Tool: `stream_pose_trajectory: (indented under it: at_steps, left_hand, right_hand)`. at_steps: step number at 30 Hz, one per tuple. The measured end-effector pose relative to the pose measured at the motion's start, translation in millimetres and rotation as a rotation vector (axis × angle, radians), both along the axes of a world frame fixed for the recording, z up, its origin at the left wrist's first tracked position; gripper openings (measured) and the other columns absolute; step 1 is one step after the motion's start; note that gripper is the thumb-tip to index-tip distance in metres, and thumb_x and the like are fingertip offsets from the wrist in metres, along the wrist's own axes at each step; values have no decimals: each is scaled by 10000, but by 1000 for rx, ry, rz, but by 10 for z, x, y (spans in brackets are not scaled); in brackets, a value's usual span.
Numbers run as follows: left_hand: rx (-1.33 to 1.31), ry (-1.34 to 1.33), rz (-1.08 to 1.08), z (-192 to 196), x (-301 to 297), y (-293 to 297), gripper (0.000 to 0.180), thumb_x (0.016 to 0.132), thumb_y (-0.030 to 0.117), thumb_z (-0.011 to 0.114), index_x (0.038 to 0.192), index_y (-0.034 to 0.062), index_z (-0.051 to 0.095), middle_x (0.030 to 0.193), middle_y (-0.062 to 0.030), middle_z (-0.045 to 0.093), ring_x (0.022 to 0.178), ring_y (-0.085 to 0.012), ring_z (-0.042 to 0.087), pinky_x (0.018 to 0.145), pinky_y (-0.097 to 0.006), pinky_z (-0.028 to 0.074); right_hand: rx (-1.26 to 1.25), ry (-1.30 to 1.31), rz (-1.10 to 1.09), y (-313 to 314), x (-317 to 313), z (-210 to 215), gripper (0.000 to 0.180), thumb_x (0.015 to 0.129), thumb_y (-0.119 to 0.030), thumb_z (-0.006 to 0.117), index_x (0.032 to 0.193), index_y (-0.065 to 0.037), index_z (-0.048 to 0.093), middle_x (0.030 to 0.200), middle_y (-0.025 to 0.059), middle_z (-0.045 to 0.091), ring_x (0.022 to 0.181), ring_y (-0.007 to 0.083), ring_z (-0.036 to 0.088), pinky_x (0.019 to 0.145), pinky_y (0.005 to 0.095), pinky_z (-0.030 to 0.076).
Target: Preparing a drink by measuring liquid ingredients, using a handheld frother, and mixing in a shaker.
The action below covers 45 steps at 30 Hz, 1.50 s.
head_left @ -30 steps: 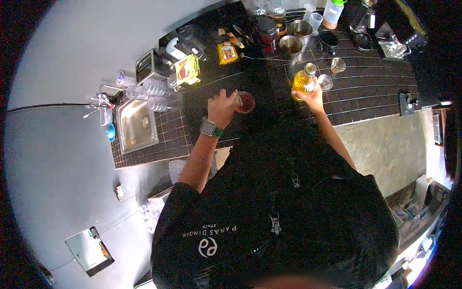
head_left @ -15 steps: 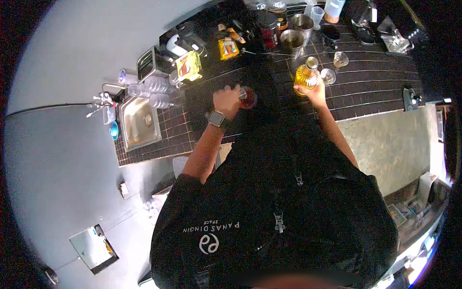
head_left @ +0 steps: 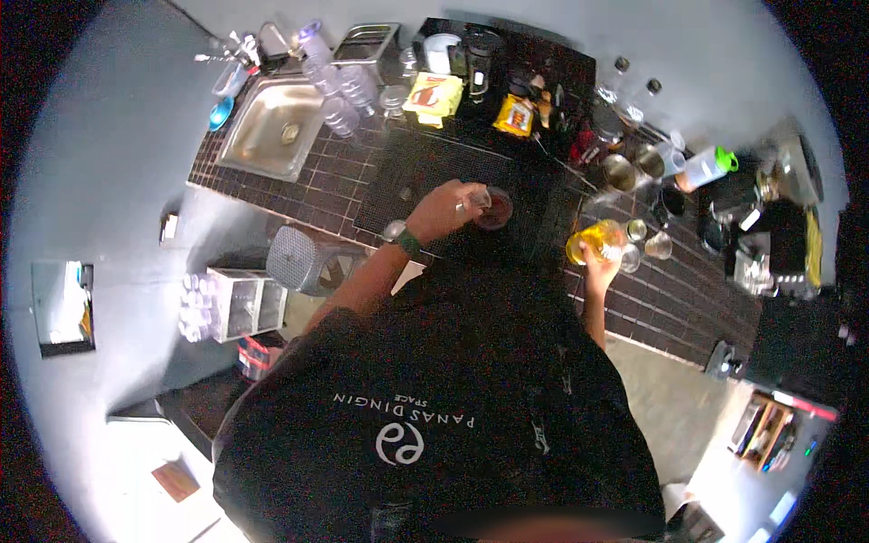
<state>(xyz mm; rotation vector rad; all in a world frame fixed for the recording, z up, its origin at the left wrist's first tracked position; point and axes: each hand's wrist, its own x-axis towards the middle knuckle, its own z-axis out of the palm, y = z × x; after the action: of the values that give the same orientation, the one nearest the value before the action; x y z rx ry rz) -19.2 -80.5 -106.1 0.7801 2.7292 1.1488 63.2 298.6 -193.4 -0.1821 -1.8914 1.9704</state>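
Note:
My left hand (head_left: 445, 208) holds a small clear measuring cup (head_left: 477, 199), tipped over a glass of dark red drink (head_left: 495, 213) that stands on a black rubber mat (head_left: 425, 172). A dark watch sits on that wrist. My right hand (head_left: 599, 258) grips a clear bottle of yellow liquid (head_left: 590, 241) above the dark tiled counter (head_left: 326, 181). Two small clear glasses (head_left: 659, 244) stand just right of the bottle.
A steel sink (head_left: 272, 127) with several clear plastic bottles (head_left: 339, 90) lies at the left. Yellow packets (head_left: 434, 93), metal cups (head_left: 619, 172), a green-capped bottle (head_left: 706, 166) and dark machines (head_left: 769, 226) crowd the back. A grey bin (head_left: 312, 262) stands below the counter.
The view has swung, so the counter now runs from upper left to right. My left hand stays at the red drink; my right hand keeps the yellow bottle.

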Motion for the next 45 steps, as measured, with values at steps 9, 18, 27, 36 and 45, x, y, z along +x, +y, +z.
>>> stream_pose_trajectory:
  at_steps: [9, 18, 27, 36, 45]
  left_hand:
    - [524, 16, 579, 163, -191, -475, 413, 819, 129, 825, 1211, 83, 702, 1066, -140, 716, 964, -266, 708, 836, -386, 582]
    - [253, 359, 891, 461, -1163, -1177, 360, 819, 237, 815, 1106, 35, 736, 974, -175, 758, 872, -300, 747, 776, -416, 574]
    - [172, 220, 977, -370, -1487, -1822, 364, 802, 238, 829, 1093, 38, 742, 1014, -164, 751, 940, -289, 733, 818, -409, 564]
    - [261, 288, 1156, -1232, -1252, -1932, 312, 749, 245, 849, 951, 39, 730, 915, -178, 707, 851, -369, 693, 795, -465, 555]
    - [178, 190, 1097, -1125, -823, -1751, 489, 698, 202, 909, 1060, 34, 627, 1052, -125, 614, 1028, -304, 598, 924, -425, 492]
  right_hand:
    - [213, -23, -76, 194, -33, -201, 850, 770, 12, 845, 1487, -3, 390, 1333, 105, 556, 1216, 225, 560, 1069, 380, 458]
    - [26, -29, 29, 269, -82, -304, 854, 776, 44, 828, 1497, -33, 377, 1338, 93, 565, 1202, 208, 581, 1051, 369, 485]
    - [10, -45, -75, 141, -87, -168, 744, 741, 20, 864, 1372, -7, 472, 1256, 95, 611, 1107, 197, 626, 981, 355, 526]
    - [-76, -39, -179, 35, -57, -212, 732, 710, 53, 871, 1341, 0, 504, 1212, 92, 639, 1089, 204, 637, 989, 370, 526]
    - [33, -31, -160, 58, -151, -78, 678, 725, 9, 877, 1307, -5, 528, 1179, 85, 657, 1046, 199, 653, 986, 366, 521]
